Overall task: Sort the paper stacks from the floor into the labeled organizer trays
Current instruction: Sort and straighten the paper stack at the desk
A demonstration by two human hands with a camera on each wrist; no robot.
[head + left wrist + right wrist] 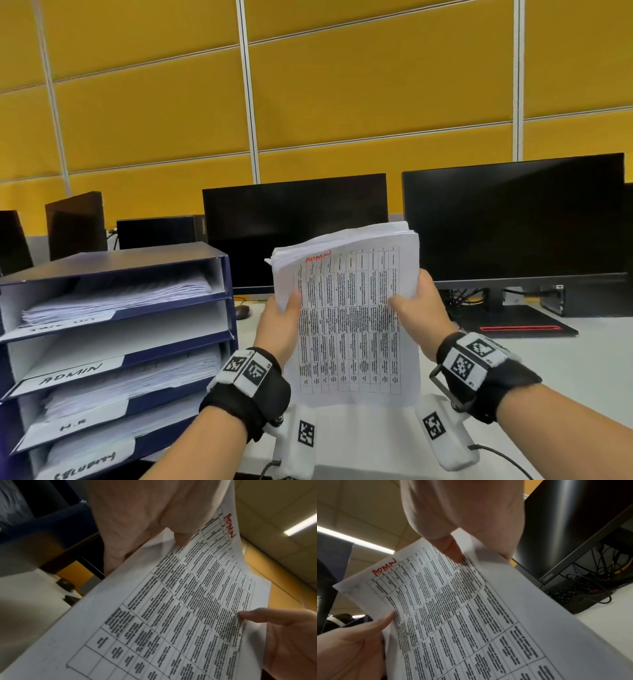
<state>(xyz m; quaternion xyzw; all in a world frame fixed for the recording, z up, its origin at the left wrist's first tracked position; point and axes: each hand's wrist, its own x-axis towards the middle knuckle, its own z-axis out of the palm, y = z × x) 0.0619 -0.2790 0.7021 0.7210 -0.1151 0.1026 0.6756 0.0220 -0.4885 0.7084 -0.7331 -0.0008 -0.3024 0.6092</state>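
A thick paper stack (349,318) with a printed table and "ADMIN" in red on its top sheet stands upright above the white desk. My left hand (284,317) grips its left edge, thumb on the front. Its right edge sits in the grip of my right hand (412,301), thumb also on the front. The wrist views show the same paper stack (180,615) (462,615) close up, each thumb pressed on the page. To the left stands the blue organizer (219,260) with stacked trays. The ADMIN tray (73,371) is second from the top and looks empty.
Trays above and below the ADMIN one hold papers; lower labels read "H.R" (73,426) and one I cannot read. Two dark monitors (294,233) (513,219) stand behind the stack, with a mouse (241,311), cables and a small black computer (570,596) nearby.
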